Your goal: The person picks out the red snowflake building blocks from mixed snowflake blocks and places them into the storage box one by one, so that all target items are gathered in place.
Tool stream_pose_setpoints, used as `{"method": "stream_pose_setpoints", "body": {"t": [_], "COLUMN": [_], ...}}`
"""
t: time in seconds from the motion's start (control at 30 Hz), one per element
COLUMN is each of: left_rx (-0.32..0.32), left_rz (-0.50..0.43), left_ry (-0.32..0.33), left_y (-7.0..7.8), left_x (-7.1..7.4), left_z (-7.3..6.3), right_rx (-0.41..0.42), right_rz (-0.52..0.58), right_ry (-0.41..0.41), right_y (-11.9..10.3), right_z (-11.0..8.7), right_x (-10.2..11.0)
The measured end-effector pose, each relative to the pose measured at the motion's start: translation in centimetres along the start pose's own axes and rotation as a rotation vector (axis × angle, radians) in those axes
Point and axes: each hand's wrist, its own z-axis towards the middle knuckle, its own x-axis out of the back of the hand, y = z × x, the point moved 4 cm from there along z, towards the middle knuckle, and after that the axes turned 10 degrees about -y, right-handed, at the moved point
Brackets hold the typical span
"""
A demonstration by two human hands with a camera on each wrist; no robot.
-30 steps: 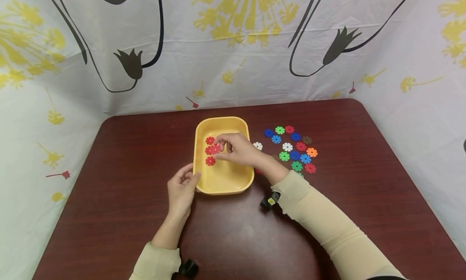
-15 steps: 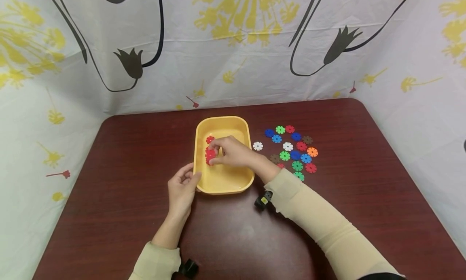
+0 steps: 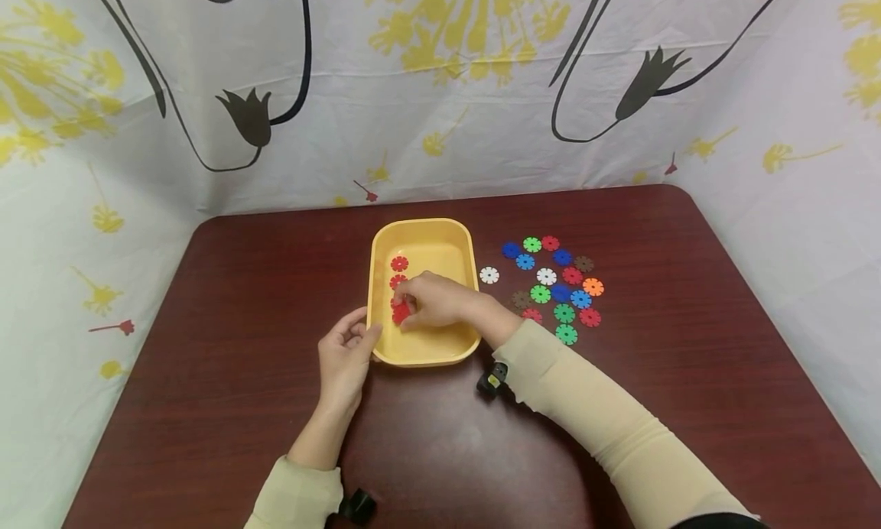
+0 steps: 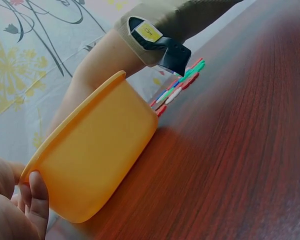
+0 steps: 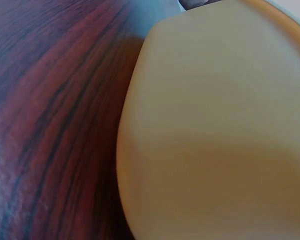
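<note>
A yellow plastic tray [image 3: 423, 352] stands on the table. My left hand [image 3: 346, 358] grips its left wall near the front corner, thumb over the rim; the left wrist view shows the fingers [image 4: 39, 197] against the outside wall. Inside the tray, my right hand [image 3: 437, 301] pinches a red snowflake disc [image 3: 401, 313] low over the floor. Along the left side, a red disc [image 3: 399, 264] lies at the far end, with another red disc [image 3: 397, 281] in front of it. A third is partly hidden by the right fingers. The right wrist view shows only the tray's outer wall [image 5: 210, 110] and the table.
Right of the tray several loose snowflake discs lie spread on the dark red table [image 3: 661, 300], among them a white disc [image 3: 489, 275] nearest the tray, an orange disc [image 3: 593, 287] and a green disc [image 3: 567, 334]. A patterned curtain [image 3: 385, 116] hangs behind and at both sides.
My right hand has moved toward the near end of the tray with the pinched red disc, uncovering the second disc in the row. My left hand stays at the tray's wall.
</note>
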Motion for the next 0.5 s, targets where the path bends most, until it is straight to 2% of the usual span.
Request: {"method": "stream_pose_setpoints", "body": {"t": [0.27, 0.5], "left_rx": [0.000, -0.001], "left_rz": [-0.005, -0.007], "left_ry": [-0.005, 0.002], "left_y": [0.03, 0.10], "left_x": [-0.05, -0.02], "left_z": [0.03, -0.05], "right_rx": [-0.018, 0.056], "right_rz": [-0.003, 0.008], "right_ry": [-0.027, 0.088], "right_y": [0.15, -0.18], "right_z": [0.25, 0.04], "right_x": [-0.43, 0.41]}}
